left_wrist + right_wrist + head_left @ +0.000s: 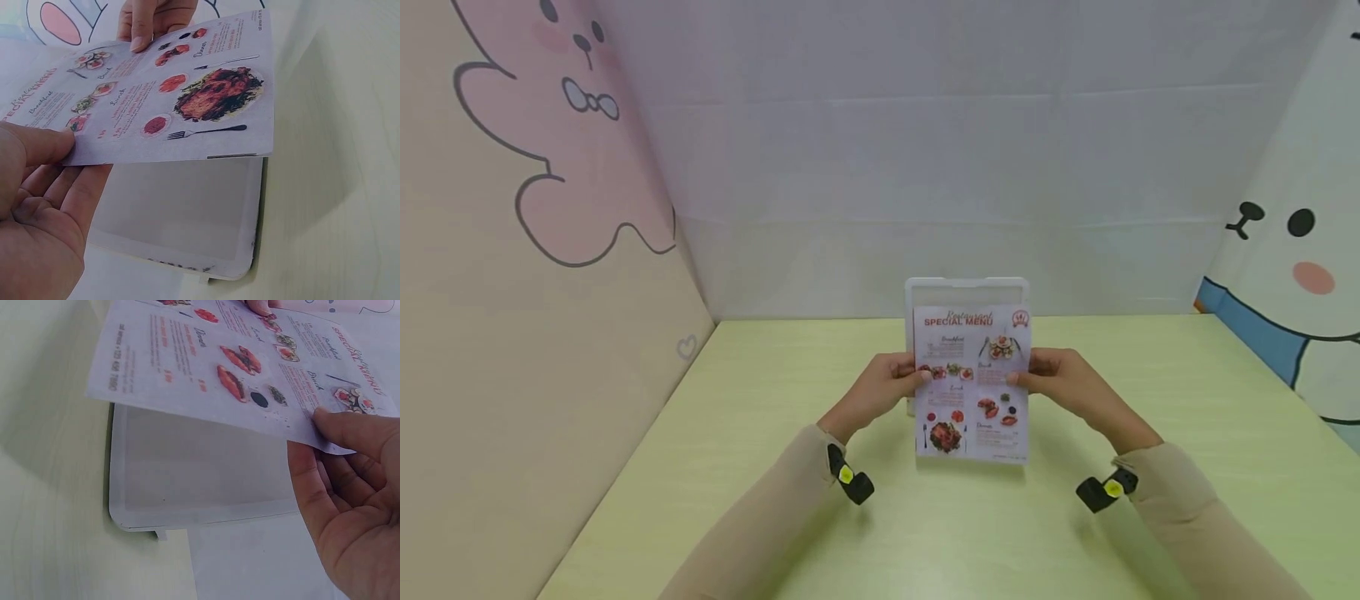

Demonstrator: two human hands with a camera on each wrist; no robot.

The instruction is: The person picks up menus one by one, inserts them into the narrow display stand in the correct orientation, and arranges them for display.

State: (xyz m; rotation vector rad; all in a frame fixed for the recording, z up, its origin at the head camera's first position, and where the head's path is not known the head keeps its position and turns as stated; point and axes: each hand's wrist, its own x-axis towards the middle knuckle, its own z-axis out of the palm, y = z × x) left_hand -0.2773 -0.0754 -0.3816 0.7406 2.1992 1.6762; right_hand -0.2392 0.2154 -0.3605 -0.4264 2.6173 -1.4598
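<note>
A printed restaurant menu sheet [972, 392] is held upright between both hands. My left hand [883, 385] pinches its left edge, thumb on the printed face and fingers behind. On the opposite edge my right hand [1063, 379] pinches in the same way. Behind the sheet stands a white framed board [967, 287], its top rim showing above the paper in the head view. The left wrist view shows the board's pale panel [181, 200] below the sheet, with a gap between them. From the right wrist, the frame's rounded corner [122, 519] and a small foot are visible.
The pale yellow-green table [790, 375] extends to both sides. A whitish backdrop [880, 167] rises at its far edge. Side panels carry cartoon figures: a pink one [580, 167] at left, a white one [1300, 267] at right. Each wrist wears a black camera.
</note>
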